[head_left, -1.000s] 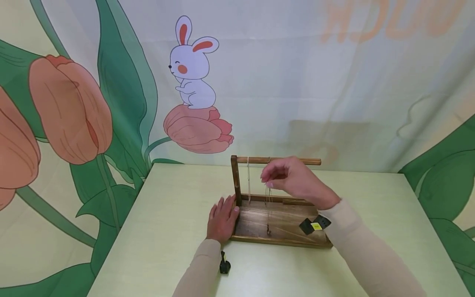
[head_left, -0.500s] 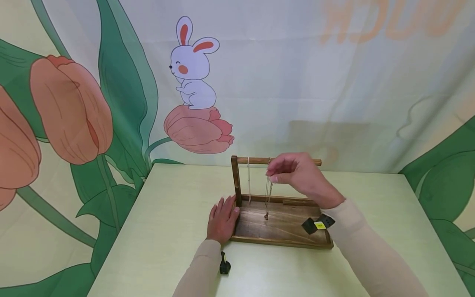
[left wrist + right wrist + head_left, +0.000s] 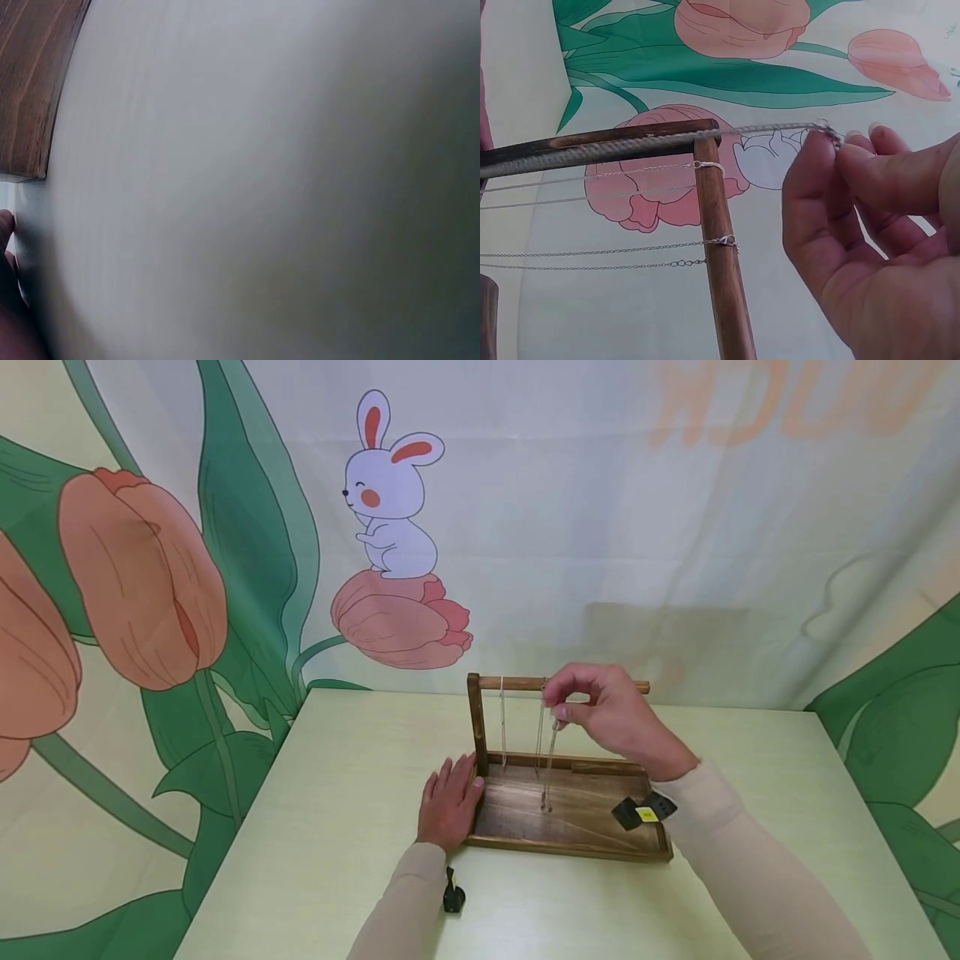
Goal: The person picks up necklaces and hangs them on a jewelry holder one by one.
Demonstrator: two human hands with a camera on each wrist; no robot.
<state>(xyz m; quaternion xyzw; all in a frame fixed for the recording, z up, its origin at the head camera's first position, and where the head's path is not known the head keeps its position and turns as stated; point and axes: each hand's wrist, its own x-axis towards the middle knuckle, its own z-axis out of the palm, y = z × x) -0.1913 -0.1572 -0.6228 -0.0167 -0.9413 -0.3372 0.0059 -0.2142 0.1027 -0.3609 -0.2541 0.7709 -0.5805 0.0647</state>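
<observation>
A brown wooden jewelry stand (image 3: 475,718), with a post and a horizontal bar (image 3: 517,682) over a shallow tray (image 3: 600,802), stands on the table. My right hand (image 3: 600,714) pinches a silver twisted chain necklace (image 3: 757,127) between thumb and index finger, in front of the bar; its lower end (image 3: 546,802) hangs over the tray. Looped over the bar are a pale chain (image 3: 502,727) near the post and a thinner chain (image 3: 539,735) beside my fingertips, whose clasp (image 3: 726,241) shows in the right wrist view. My left hand (image 3: 447,806) rests with straight fingers against the tray's left side.
The pale table (image 3: 337,827) reaches back to a cloth (image 3: 525,527) printed with tulips and a rabbit. In the left wrist view, the wooden corner (image 3: 30,97) appears at upper left above blurred fingertips (image 3: 6,225).
My right hand has moved slightly right and up with the necklace. The held necklace now hangs apart from the thinner chain. My left hand has stayed in place.
</observation>
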